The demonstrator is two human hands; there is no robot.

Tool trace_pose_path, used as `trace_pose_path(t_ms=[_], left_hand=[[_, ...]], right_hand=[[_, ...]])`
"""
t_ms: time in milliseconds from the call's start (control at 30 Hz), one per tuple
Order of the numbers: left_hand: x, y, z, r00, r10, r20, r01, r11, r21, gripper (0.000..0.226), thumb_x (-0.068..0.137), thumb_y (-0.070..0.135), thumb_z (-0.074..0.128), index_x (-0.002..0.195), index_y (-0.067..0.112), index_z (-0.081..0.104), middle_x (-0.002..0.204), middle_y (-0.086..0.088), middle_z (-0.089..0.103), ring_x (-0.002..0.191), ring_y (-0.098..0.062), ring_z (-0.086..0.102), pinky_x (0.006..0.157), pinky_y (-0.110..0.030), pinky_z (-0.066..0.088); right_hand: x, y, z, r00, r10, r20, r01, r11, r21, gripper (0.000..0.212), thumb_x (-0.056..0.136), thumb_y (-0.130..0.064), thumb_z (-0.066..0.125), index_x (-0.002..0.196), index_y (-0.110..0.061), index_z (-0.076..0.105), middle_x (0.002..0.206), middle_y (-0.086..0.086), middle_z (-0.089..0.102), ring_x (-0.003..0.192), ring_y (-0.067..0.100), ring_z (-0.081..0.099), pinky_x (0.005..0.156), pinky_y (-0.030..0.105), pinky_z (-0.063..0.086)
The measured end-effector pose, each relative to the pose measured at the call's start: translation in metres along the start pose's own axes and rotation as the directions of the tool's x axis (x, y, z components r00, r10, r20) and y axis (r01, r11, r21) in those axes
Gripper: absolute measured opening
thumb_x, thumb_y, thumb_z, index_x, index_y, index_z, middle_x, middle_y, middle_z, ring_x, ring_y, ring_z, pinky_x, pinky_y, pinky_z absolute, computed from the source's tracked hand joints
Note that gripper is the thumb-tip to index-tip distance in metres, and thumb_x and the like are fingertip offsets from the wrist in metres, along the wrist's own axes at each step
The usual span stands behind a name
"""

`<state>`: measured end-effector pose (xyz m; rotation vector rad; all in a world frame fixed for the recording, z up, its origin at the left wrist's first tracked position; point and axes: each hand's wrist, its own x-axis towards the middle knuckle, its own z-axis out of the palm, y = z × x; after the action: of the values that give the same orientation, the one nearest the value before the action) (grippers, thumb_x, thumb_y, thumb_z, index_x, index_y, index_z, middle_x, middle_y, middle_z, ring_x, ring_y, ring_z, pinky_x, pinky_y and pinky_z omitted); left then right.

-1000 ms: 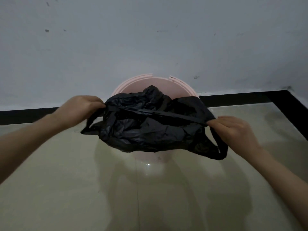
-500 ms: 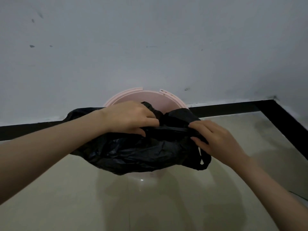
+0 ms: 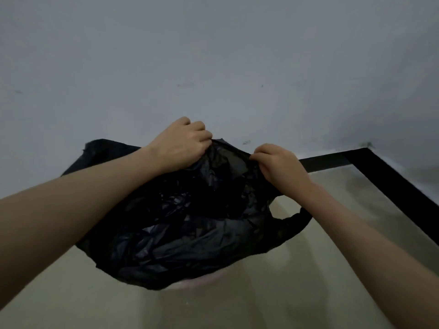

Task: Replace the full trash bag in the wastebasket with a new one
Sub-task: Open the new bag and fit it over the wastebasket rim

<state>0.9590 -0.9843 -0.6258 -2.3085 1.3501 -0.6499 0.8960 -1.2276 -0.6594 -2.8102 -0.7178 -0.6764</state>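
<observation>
Black trash bag lay crumpled and spread wide, long axis running left to right, its gathered top pointing away from me toward the wall. It sat over the wastebasket (only a sliver of pink rim showed below the plastic). Both forearms reached forward and converged at the bag's far edge. My left hand was fisted, knuckles up, clutching a bunch of plastic. My right hand pinched the same edge just beside it, fingers curled tight. One loop handle hung under my right wrist, above the floor.
</observation>
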Motion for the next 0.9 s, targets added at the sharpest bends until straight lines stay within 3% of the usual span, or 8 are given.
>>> trace_pose_path(t_ms=[133, 267, 333, 467, 600, 667, 767, 900], left_hand=[[0.006, -0.001, 0.032, 0.998, -0.063, 0.024, 0.059, 0.986, 0.156, 0.047, 0.078, 0.017, 0.023, 0.094, 0.01, 0.066, 0.109, 0.0, 0.064, 0.093, -0.02, 0.05, 0.07, -0.033, 0.037], [0.003, -0.013, 0.06, 0.996, -0.083, -0.025, 0.087, 0.965, 0.247, 0.05, 0.076, 0.007, 0.024, 0.099, 0.007, 0.068, 0.117, -0.001, 0.064, 0.095, -0.023, 0.04, 0.07, -0.035, 0.028], [0.0, -0.014, 0.07, 0.998, -0.052, 0.038, 0.044, 0.978, 0.204, 0.047, 0.074, 0.009, 0.026, 0.09, 0.01, 0.071, 0.108, 0.002, 0.068, 0.091, -0.022, 0.043, 0.067, -0.035, 0.032], [-0.009, -0.023, 0.068, 0.991, -0.035, 0.132, 0.017, 0.991, 0.134, 0.043, 0.071, 0.013, 0.027, 0.075, 0.013, 0.07, 0.096, 0.001, 0.069, 0.084, -0.02, 0.056, 0.064, -0.033, 0.042], [-0.038, -0.042, 0.044, 0.996, -0.079, 0.042, 0.075, 0.994, 0.084, 0.034, 0.08, 0.013, 0.033, 0.094, 0.006, 0.063, 0.117, -0.011, 0.062, 0.103, -0.024, 0.042, 0.081, -0.038, 0.03], [-0.06, -0.047, 0.034, 0.998, -0.028, 0.056, 0.025, 0.998, 0.063, 0.033, 0.083, 0.02, 0.036, 0.103, 0.009, 0.059, 0.117, -0.01, 0.062, 0.106, -0.024, 0.044, 0.085, -0.038, 0.031], [-0.092, -0.051, 0.03, 0.987, -0.046, 0.155, 0.047, 0.999, -0.004, 0.033, 0.085, 0.029, 0.036, 0.107, 0.015, 0.057, 0.118, -0.01, 0.061, 0.107, -0.027, 0.048, 0.085, -0.04, 0.036], [-0.116, -0.05, 0.025, 0.931, -0.171, 0.323, 0.249, 0.944, -0.217, 0.039, 0.082, 0.028, 0.035, 0.116, 0.017, 0.05, 0.107, -0.017, 0.065, 0.076, -0.03, 0.065, 0.059, -0.032, 0.055]], right_hand=[[0.013, 0.012, 0.029, 0.998, 0.026, 0.052, -0.021, 0.995, -0.095, 0.039, 0.073, -0.007, 0.041, 0.102, -0.007, 0.066, 0.1, 0.01, 0.068, 0.087, 0.033, 0.062, 0.065, 0.039, 0.051], [0.015, 0.027, 0.058, 0.975, 0.09, 0.201, -0.073, 0.993, -0.091, 0.047, 0.084, -0.008, 0.054, 0.13, -0.013, 0.048, 0.133, 0.006, 0.053, 0.112, 0.034, 0.05, 0.083, 0.043, 0.044], [0.015, 0.027, 0.066, 0.911, 0.084, 0.403, -0.06, 0.996, -0.072, 0.046, 0.092, -0.017, 0.045, 0.137, -0.02, 0.037, 0.146, -0.003, 0.037, 0.125, 0.029, 0.036, 0.093, 0.041, 0.034], [0.02, 0.026, 0.07, 0.733, 0.017, 0.68, 0.025, 0.998, -0.053, 0.036, 0.092, -0.02, 0.045, 0.128, -0.016, 0.05, 0.144, -0.001, 0.04, 0.128, 0.025, 0.033, 0.1, 0.04, 0.034], [0.048, 0.021, 0.046, 0.919, 0.056, 0.391, -0.089, 0.994, 0.067, 0.036, 0.081, 0.0, 0.046, 0.114, -0.005, 0.061, 0.135, 0.014, 0.051, 0.124, 0.031, 0.045, 0.103, 0.041, 0.039], [0.071, 0.0, 0.034, 0.967, -0.06, 0.248, 0.038, 0.995, 0.09, 0.039, 0.077, -0.002, 0.039, 0.109, -0.003, 0.063, 0.122, 0.018, 0.06, 0.111, 0.034, 0.057, 0.093, 0.041, 0.047], [0.102, -0.04, 0.041, 0.918, -0.296, 0.264, 0.273, 0.954, 0.121, 0.042, 0.079, -0.013, 0.036, 0.112, -0.005, 0.061, 0.117, 0.019, 0.063, 0.102, 0.036, 0.062, 0.085, 0.044, 0.052], [0.125, -0.071, 0.064, 0.855, -0.349, 0.385, 0.304, 0.937, 0.174, 0.046, 0.088, -0.011, 0.043, 0.134, -0.01, 0.044, 0.138, 0.021, 0.045, 0.122, 0.037, 0.047, 0.101, 0.044, 0.041]])
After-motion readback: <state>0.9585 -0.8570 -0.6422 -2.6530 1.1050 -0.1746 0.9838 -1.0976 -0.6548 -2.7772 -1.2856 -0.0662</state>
